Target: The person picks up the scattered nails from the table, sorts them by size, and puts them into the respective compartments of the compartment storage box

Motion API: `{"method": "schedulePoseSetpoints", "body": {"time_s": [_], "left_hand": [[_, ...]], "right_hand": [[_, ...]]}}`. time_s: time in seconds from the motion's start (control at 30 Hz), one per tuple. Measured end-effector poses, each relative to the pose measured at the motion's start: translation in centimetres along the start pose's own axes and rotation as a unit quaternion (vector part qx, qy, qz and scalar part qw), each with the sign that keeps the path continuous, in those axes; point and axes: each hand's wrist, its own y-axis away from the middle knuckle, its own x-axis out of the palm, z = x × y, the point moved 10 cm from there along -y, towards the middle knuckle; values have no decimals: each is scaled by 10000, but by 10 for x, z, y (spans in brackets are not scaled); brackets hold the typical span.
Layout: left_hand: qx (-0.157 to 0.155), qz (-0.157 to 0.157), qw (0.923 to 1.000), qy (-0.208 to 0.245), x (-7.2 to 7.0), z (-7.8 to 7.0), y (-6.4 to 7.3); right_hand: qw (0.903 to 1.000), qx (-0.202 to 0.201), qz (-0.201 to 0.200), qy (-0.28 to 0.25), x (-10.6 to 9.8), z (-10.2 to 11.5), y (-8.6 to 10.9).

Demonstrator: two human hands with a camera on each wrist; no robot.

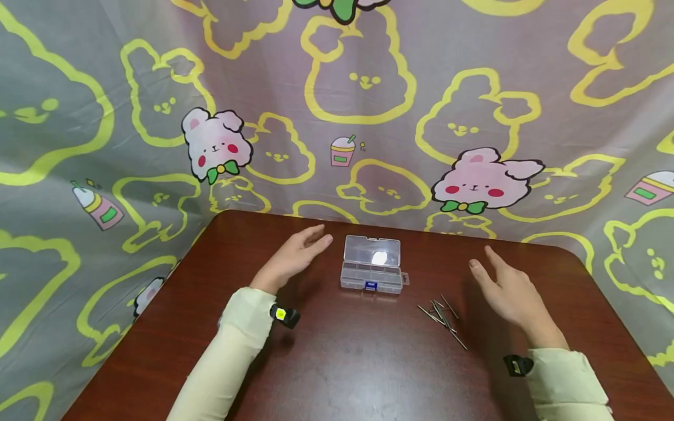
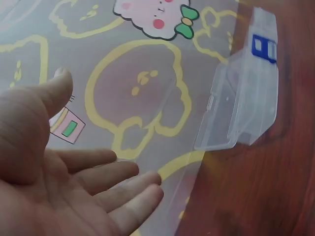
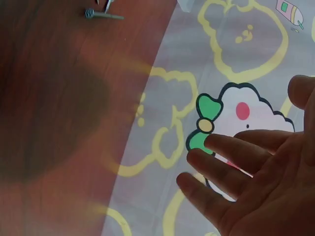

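Note:
A clear plastic compartment box (image 1: 347, 282) stands on the table with its lid (image 1: 363, 250) raised at the back and a blue latch (image 1: 371, 286) at its front. My left hand (image 1: 292, 257) hovers left of the box, fingers relaxed and palm bare in the left wrist view. To the right of the box lies a loose pile of thin metal bits (image 1: 443, 316). In the right wrist view, one bit (image 3: 106, 15) has a wider, ridged head on a slim shank. Beyond the pile, my right hand (image 1: 511, 295) is raised over the table, fingers extended, holding nothing.
The dark reddish wooden table (image 1: 337, 356) has rounded back corners. A grey cloth (image 1: 284, 76) with cartoon animals hangs behind and beside it. A small clear hanging tab (image 1: 405, 279) sticks out at the box's right side. Each wrist wears a black strap.

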Motion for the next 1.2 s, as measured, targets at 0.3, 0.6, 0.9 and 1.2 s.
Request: {"method": "schedulePoseSetpoints", "body": {"time_s": [0.3,0.6,0.9,1.2], "left_hand": [[-460,74,9835,1747,9,18,-7],[-531,72,9779,2019,15,31,-9],[-524,-48,9788,1982,19,42,-13],[-550,4,9813,1846,28,49,-16]], "right_hand": [[9973,199,-134,-699,5,-7,3],[9857,719,132,-1515,21,-20,8],[9759,828,189,-2011,34,-25,12],[9706,827,136,-2258,39,-25,15]]}}
